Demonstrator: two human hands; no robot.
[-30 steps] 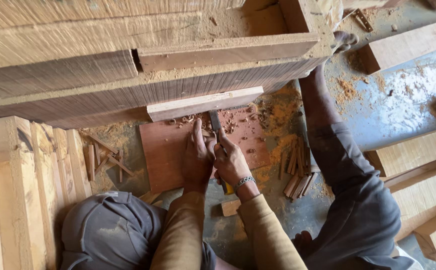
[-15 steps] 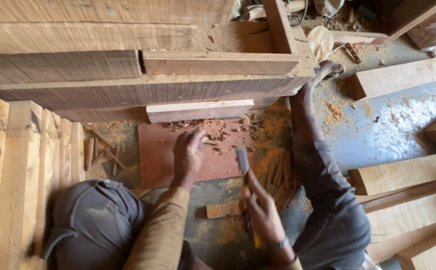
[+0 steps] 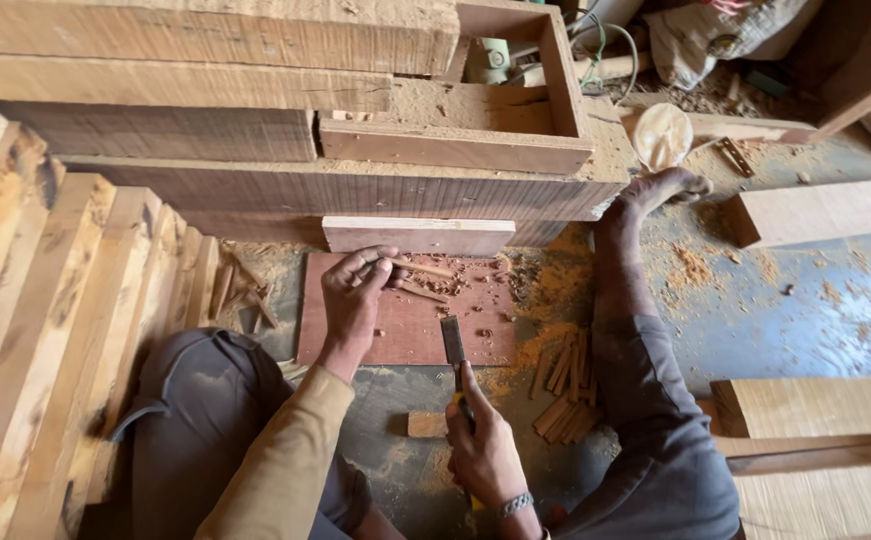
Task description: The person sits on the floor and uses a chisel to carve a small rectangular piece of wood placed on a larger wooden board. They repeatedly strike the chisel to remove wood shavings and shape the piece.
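Note:
I sit on the floor with a reddish-brown board [image 3: 405,330] between my legs. My left hand [image 3: 352,295] rests on the board's left part and pinches a thin wooden stick [image 3: 420,268] between thumb and fingers. My right hand [image 3: 483,450] is nearer to me, gripping a chisel [image 3: 452,345] with a yellow handle; its flat steel blade points up over the board's near edge. Wood chips [image 3: 445,285] lie scattered on the board's far part.
Heavy timber beams [image 3: 255,110] are stacked beyond the board, with a small pale block [image 3: 417,236] at their foot. Planks [image 3: 45,300] lean at the left. Short cut sticks [image 3: 565,385] lie by my right leg. More boards [image 3: 825,410] lie at the right, with sawdust on the floor.
Both hands were together on the chisel at the board; my right hand has drawn back toward me with the chisel. My left hand has picked up a thin stick.

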